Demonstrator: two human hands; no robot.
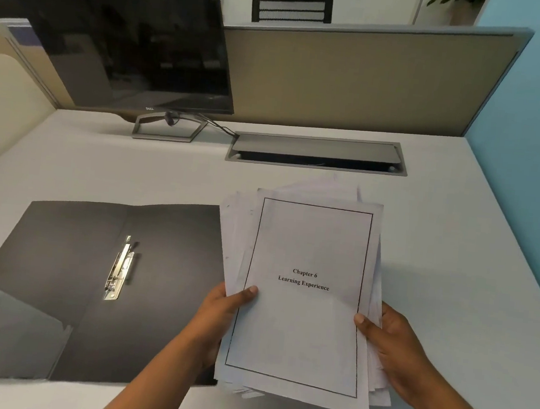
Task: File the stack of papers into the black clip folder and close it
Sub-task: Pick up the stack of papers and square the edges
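- Pale grey desk fills the scene, closed in at the back by a tan partition panel and on the right by a light blue wall.
- At the back left a dark, switched-off monitor stands on its stand, with a cable running to a grey cable tray let into the desk surface; its lid is partly raised.
- Beyond the partition, the back of a black chair shows.
- On the left half of the desk lies the black clip folder, opened flat with both covers spread.
- A metal clip sits near the spine fold, on the right-hand cover; no sheets are under it.
- A clear pocket shows on the inner left cover, at its near corner; whether anything is inside cannot be told.
- The stack of papers is lifted off the desk, to the right of the folder, its left edge overlapping the folder's right cover.
- Its top sheet has a black border and reads "Chapter 6 Learning Experience"; the sheets beneath are fanned and uneven.
- The left hand grips the stack's left edge, thumb on top.
- The right hand grips the right edge, thumb likewise on top.
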